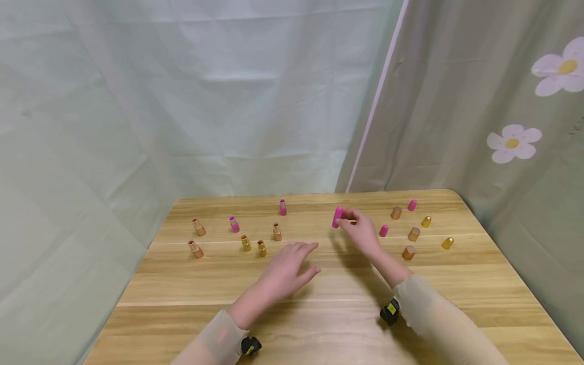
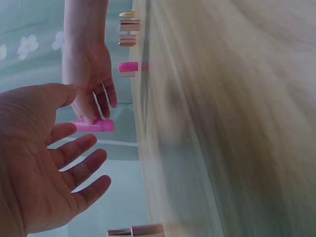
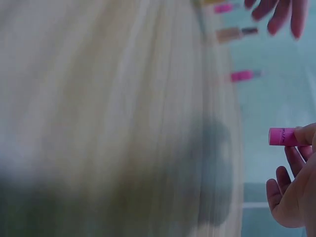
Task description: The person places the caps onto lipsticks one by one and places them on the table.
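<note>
A pink lipstick (image 1: 337, 217), one long tube with a rounded top, is held above the table by my right hand (image 1: 361, 234), pinched between thumb and fingertips. Dark lettering shows near the flat end of the lipstick (image 3: 281, 137) in the right wrist view. My left hand (image 1: 284, 271) hovers over the middle of the table, fingers spread and relaxed, holding nothing. Left of it stand uncapped lipstick tubes, among them a gold one (image 1: 262, 248), a copper one (image 1: 277, 232) and a pink one (image 1: 283, 207). A loose pink cap (image 1: 384, 230) stands just right of my right hand.
More uncapped tubes, such as a copper one (image 1: 195, 249) and a pink one (image 1: 234, 224), stand on the left of the wooden table (image 1: 315, 324). Several caps, copper (image 1: 408, 252), gold (image 1: 447, 243) and pink (image 1: 412, 205), stand on the right. Curtains (image 1: 274, 101) hang behind.
</note>
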Action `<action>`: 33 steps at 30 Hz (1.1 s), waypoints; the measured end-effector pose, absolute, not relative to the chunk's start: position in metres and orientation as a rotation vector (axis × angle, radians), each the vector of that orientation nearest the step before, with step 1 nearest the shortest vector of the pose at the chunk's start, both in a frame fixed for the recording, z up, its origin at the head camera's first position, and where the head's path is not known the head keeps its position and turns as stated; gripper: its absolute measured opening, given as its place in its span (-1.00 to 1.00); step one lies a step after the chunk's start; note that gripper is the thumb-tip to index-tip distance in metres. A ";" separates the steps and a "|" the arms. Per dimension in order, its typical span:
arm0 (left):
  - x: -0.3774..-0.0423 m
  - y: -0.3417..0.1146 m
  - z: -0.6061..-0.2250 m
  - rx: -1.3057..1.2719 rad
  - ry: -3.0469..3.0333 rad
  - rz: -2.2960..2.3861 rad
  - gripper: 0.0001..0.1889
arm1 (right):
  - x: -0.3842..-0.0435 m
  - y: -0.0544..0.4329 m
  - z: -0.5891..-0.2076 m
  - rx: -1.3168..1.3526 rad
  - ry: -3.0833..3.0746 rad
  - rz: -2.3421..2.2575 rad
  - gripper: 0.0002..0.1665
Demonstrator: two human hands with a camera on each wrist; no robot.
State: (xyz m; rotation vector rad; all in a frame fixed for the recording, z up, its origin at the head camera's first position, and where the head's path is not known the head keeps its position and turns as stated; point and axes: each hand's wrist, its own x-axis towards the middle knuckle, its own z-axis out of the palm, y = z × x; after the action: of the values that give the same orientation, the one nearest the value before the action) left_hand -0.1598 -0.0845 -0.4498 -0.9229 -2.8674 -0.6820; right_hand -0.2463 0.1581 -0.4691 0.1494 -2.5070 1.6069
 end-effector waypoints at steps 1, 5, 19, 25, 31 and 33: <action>-0.159 -0.086 -0.450 -0.947 -2.855 -0.627 -0.33 | -0.251 0.160 -0.469 0.137 -2.533 1.570 -0.62; -0.154 -0.091 -0.451 -1.038 -2.802 -0.429 -0.29 | -0.269 0.162 -0.469 0.120 -2.607 1.483 -0.61; -0.144 -0.102 -0.459 -1.224 -2.725 -0.136 -0.25 | -0.317 0.154 -0.472 0.042 -2.730 1.239 -0.61; -0.143 -0.104 -0.462 -1.233 -2.738 -0.132 -0.25 | -0.326 0.153 -0.474 0.012 -2.752 1.178 -0.64; -0.143 -0.105 -0.466 -1.242 -2.745 -0.153 -0.25 | -0.328 0.153 -0.475 -0.002 -2.768 1.160 -0.60; -0.143 -0.105 -0.468 -1.245 -2.740 -0.162 -0.25 | -0.328 0.153 -0.477 -0.002 -2.771 1.153 -0.59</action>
State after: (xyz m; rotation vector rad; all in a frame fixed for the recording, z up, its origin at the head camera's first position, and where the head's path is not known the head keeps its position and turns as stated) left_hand -0.1429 -0.1049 -0.4676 -1.2450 -2.7400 -0.1620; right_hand -0.3280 0.1528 -0.4767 -0.0018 -2.7712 1.1526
